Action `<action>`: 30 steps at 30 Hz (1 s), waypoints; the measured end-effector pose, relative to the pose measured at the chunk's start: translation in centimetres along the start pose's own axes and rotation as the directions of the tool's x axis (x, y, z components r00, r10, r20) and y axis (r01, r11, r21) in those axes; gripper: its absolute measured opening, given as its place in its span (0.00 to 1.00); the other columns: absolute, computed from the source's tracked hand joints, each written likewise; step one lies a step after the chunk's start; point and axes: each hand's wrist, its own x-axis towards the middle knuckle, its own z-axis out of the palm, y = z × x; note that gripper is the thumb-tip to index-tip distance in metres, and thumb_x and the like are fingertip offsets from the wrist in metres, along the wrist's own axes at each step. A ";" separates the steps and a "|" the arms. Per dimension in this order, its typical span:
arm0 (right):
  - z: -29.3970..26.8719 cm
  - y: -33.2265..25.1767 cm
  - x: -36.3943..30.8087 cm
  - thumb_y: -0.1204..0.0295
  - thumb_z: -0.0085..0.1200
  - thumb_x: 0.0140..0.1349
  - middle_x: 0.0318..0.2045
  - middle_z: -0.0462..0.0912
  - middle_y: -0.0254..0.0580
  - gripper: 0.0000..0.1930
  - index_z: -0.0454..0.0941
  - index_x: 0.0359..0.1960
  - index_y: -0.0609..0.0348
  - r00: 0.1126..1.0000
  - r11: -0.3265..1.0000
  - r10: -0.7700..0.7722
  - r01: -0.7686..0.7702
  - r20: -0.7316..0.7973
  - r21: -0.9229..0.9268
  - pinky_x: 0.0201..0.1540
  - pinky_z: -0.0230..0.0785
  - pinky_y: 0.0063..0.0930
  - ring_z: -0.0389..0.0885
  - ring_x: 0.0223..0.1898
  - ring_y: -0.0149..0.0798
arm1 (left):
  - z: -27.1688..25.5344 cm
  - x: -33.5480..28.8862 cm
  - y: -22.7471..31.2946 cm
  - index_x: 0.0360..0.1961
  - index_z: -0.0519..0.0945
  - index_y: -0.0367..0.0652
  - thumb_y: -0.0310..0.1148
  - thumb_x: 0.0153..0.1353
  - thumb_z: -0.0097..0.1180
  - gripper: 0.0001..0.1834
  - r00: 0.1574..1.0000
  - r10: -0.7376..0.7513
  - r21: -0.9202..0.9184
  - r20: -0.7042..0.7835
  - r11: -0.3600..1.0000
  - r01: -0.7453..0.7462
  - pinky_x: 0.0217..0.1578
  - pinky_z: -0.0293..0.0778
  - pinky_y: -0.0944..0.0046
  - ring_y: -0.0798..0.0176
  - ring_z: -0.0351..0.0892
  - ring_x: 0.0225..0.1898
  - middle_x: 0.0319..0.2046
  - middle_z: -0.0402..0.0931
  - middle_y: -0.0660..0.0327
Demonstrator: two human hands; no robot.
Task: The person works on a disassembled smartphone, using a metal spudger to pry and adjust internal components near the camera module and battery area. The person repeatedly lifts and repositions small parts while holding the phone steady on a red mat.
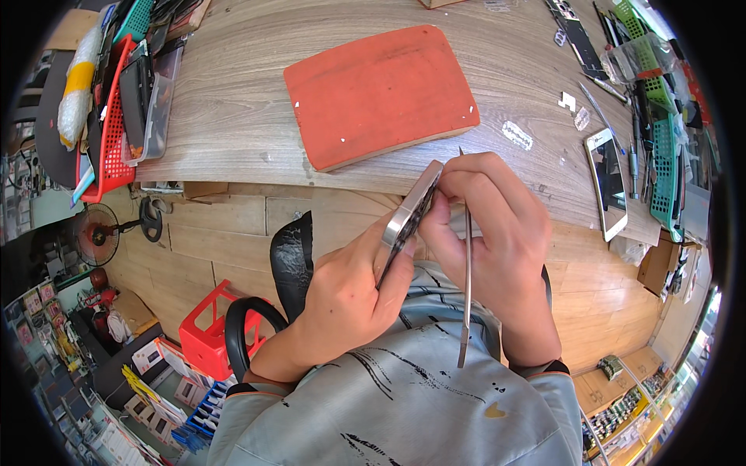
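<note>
My left hand [346,299] is closed around a phone [412,206], held on edge just off the front of the table. Its metal side frame faces up, and dark inner parts show along the side toward my right hand. My right hand [501,213] has its thumb and fingertips pinched at the phone's upper end. Whether something small sits in that pinch is hidden. A long thin metal pry tool [468,299] also lies in the right hand, its pointed end above the fingers and its flat end hanging down over my lap.
A rust-red pad [381,97] lies on the wooden table [233,93]. To its right are a razor blade [517,135] and a white phone [607,185]. Green baskets [664,179] stand at the right, a red basket [116,124] at the left. Below is a red stool [210,330].
</note>
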 end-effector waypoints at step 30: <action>-2.3 3.2 -1.1 0.76 0.63 0.79 0.56 0.87 0.58 0.15 0.87 0.61 0.72 0.971 0.945 0.150 -0.085 -0.188 0.316 0.48 0.87 0.32 0.90 0.49 0.43 | -0.8 3.0 -1.3 0.60 0.82 0.27 0.28 0.80 0.59 0.15 0.795 -0.483 -0.827 0.367 0.221 0.516 0.46 0.90 0.54 0.53 0.94 0.44 0.47 0.91 0.43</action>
